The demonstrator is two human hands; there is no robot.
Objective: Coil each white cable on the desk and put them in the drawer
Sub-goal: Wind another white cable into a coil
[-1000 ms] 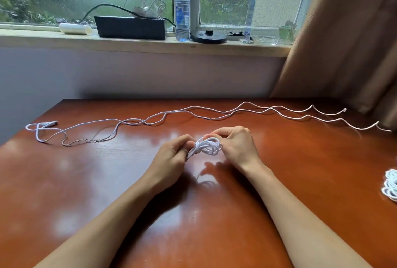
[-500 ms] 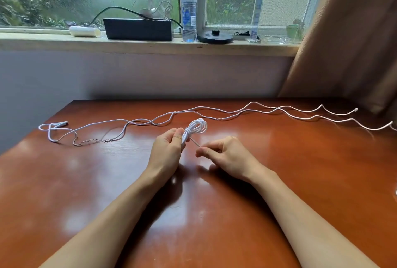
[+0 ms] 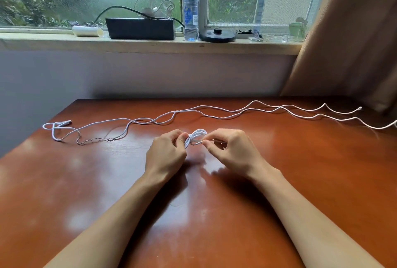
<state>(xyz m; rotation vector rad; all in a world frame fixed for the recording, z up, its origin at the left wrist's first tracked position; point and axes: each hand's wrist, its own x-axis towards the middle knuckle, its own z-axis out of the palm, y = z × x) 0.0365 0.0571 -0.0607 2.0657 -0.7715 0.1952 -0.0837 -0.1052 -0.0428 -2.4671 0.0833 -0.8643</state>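
Middle of the desk [image 3: 300, 181], a little nearer its far edge than the near one, and both hands are on one small bundle. The left hand [image 3: 166, 153] has its fingers curled, thumb and forefinger pinching the gathered waist of the coil [image 3: 196, 136], whose white loops stand up just past the fingertips. The right hand [image 3: 233, 151] comes in from the other side. It's a narrow pinch, thumb against forefinger, on the free end [image 3: 198, 142] where it leaves the bundle, with the other fingers folded loosely behind.

By the look of it this is the finishing step on this cable: the loops are made and the tail is being wrapped or tucked round the waist to lock them. The next move calls for a snug turn of that tail, while the left hand's pinch stays firm so the loops don't spring apart. Then the bundle goes to the drawer, which is nowhere in view.

Plenty is left after that. The loose white cable [image 3: 153, 120] lies uncoiled along the far edge, from near the far left corner right across to the right edge — two strands side by side. Whether that is one cable doubled back or two cannot be told from here.
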